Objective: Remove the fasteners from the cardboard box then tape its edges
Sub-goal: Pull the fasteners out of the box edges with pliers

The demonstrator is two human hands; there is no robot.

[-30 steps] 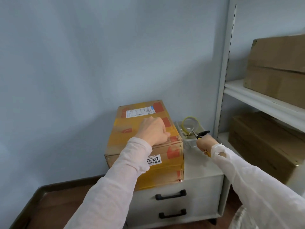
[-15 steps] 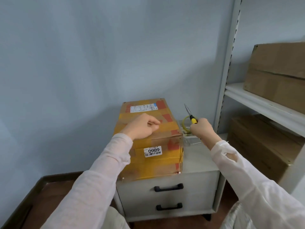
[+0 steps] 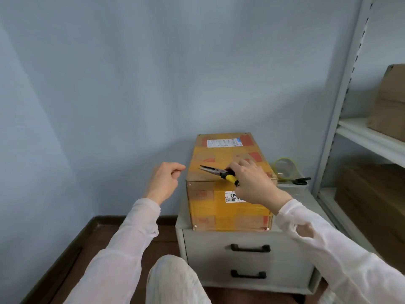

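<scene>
against the pale blue wall (image 3: pixel 131 84), a grey drawer cabinet (image 3: pixel 247 262) carries the taped cardboard box (image 3: pixel 228 213). the right hand (image 3: pixel 255 184) grips yellow-handled pliers (image 3: pixel 219 172) over the box's near top edge; the left hand (image 3: pixel 164 183) hovers loosely curled, empty, just left of it.

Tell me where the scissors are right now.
In the head view, the scissors lie right of the cardboard box, just in front of the tape roll, near the shelf upright.
</scene>
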